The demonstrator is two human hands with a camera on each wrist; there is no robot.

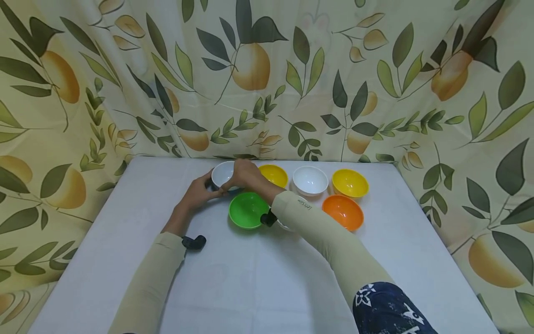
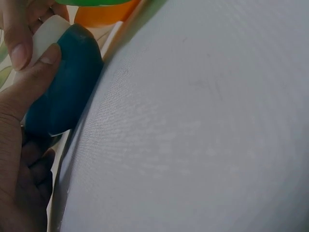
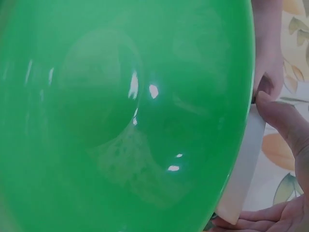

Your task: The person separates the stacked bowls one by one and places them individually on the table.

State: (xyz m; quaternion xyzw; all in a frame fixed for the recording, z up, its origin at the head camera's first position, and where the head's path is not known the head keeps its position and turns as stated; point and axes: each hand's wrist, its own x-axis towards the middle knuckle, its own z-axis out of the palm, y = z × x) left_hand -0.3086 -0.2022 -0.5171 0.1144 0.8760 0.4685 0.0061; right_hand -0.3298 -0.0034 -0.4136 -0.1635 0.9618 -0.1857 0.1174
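Observation:
Both hands are at a white bowl (image 1: 222, 172) at the back left of the table. It sits in a teal bowl (image 2: 77, 82), whose outside fills much of the left in the left wrist view. My left hand (image 1: 197, 191) grips the two bowls from the left, its thumb near where they meet. From the right, my right hand (image 1: 245, 174) holds the white bowl's rim; in the right wrist view its thumb and fingers span the white bowl (image 3: 241, 169). Just in front of the hands is a green bowl (image 1: 249, 211), which fills most of the right wrist view.
To the right stand a yellow bowl (image 1: 274, 175), another white bowl (image 1: 310, 180), a second yellow bowl (image 1: 350, 182) and an orange bowl (image 1: 343, 212). The right sleeve (image 1: 321, 227) mostly covers one more white bowl (image 1: 285, 226). A printed curtain (image 1: 258, 120) hangs behind the white table (image 1: 233, 287).

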